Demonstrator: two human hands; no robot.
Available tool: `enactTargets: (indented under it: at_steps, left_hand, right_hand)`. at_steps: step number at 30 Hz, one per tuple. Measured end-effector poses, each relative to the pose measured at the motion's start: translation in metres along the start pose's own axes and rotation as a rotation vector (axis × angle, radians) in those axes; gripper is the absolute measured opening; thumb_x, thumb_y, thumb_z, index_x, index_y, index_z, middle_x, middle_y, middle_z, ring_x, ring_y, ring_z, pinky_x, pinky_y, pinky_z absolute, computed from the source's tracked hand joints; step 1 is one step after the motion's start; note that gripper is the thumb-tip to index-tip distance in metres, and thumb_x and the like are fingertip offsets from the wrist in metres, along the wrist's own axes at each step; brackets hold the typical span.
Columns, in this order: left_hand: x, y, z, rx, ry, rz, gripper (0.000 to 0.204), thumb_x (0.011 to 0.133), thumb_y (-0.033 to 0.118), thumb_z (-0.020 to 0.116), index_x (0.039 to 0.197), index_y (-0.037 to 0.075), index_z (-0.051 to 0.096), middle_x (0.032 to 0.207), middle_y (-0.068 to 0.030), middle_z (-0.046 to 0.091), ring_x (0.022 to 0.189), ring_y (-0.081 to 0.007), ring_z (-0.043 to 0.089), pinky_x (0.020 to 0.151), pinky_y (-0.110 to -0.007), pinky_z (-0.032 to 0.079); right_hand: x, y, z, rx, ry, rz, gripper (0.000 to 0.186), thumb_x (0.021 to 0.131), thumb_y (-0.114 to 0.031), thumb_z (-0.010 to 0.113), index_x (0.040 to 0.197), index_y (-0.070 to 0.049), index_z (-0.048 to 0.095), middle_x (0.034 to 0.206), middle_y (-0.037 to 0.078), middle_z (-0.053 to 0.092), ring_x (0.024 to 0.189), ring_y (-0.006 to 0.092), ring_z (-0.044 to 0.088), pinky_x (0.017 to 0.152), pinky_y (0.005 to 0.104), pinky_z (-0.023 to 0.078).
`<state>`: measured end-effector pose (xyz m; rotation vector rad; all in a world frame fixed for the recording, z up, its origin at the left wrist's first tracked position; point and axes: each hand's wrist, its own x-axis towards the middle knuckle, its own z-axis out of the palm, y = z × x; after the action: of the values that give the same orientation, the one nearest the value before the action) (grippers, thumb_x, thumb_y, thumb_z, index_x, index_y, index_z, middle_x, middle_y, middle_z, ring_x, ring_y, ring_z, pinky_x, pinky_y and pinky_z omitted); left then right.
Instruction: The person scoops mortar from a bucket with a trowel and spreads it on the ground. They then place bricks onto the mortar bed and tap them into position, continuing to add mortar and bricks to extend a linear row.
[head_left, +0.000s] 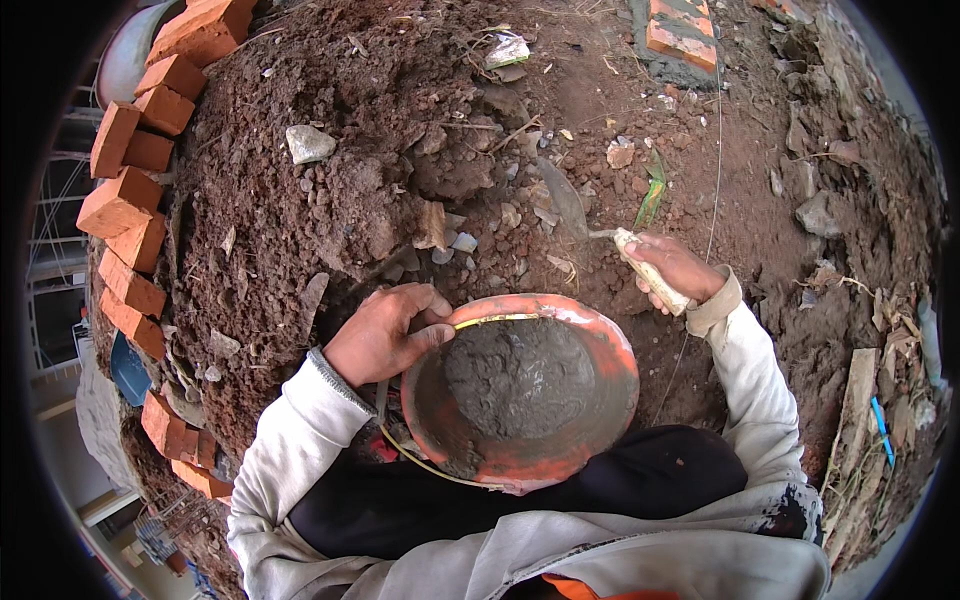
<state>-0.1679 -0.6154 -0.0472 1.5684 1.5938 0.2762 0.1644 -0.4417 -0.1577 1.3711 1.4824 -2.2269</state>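
"Where are the hands?"

"The left hand (392,333) is closed on the upper left rim of an orange basin (628,365), thumb over the edge. A yellow strip (420,457) runs around that side (whether the fingers also grip it, I cannot tell)."

"And the right hand (675,272)?"

"Wrapped around the pale handle of a trowel (566,200), out past the basin's upper right. The blade points up and to the left over the soil (450,80); I cannot tell whether it touches."

"What is in the basin?"

"Wet grey mortar (520,375), lumpy and spread across the bottom, with smears up the inner wall. The basin itself sits just in front of the person's dark-trousered legs (660,470)."

"Anything else nearby?"

"A green leaf (652,195) lies near the trowel, just above the right hand. A thin string (717,170) crosses the ground beyond that hand, leading up toward bricks set in mortar (683,42). Along the left, loose orange bricks (120,205) form a curving row, and a pale stone (310,144) rests on the soil between them and the trowel."
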Motion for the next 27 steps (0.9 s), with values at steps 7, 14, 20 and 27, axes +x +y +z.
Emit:
enactTargets:
  at_steps: [7,14,20,27]
  left_hand:
    - [0.005,0.005,-0.001,0.048,-0.03,0.01,0.022,0.079,0.013,0.073,0.094,0.0,0.063,0.077,-0.0118,0.064,0.071,-0.0248,0.063,0.066,-0.034,0.049]
    - [-0.014,0.01,0.017,0.083,-0.359,0.043,0.033,0.066,0.015,0.071,0.092,0.001,0.056,0.076,-0.018,0.063,0.076,-0.0393,0.062,0.069,-0.043,0.049]
    - [-0.03,0.009,0.018,0.038,-0.286,-0.002,0.031,0.067,0.014,0.07,0.091,0.001,0.055,0.075,-0.0206,0.061,0.078,-0.0414,0.061,0.07,-0.047,0.048]
    - [-0.017,0.005,0.02,0.148,-0.233,0.129,0.033,0.074,0.018,0.07,0.098,0.0,0.055,0.078,-0.0197,0.058,0.077,-0.0411,0.059,0.068,-0.046,0.045]
  right_hand:
    - [0.025,0.013,0.005,-0.01,0.111,0.031,0.036,0.096,-0.04,0.049,0.107,-0.006,0.046,0.069,0.005,0.051,0.043,0.012,0.051,0.035,0.0265,0.041]
    - [-0.011,0.004,0.015,-0.158,-0.212,0.002,0.031,0.096,-0.037,0.049,0.098,-0.006,0.051,0.063,0.004,0.051,0.038,0.0121,0.049,0.033,0.0253,0.04]
    - [-0.023,0.018,0.011,-0.204,0.135,0.023,0.029,0.096,-0.033,0.051,0.1,-0.005,0.051,0.063,0.004,0.051,0.039,0.0116,0.049,0.035,0.0254,0.041]
    - [0.008,-0.007,0.044,-0.721,-0.18,-0.081,0.037,0.095,-0.038,0.05,0.101,-0.001,0.054,0.063,0.007,0.053,0.043,0.0153,0.054,0.039,0.0294,0.044]
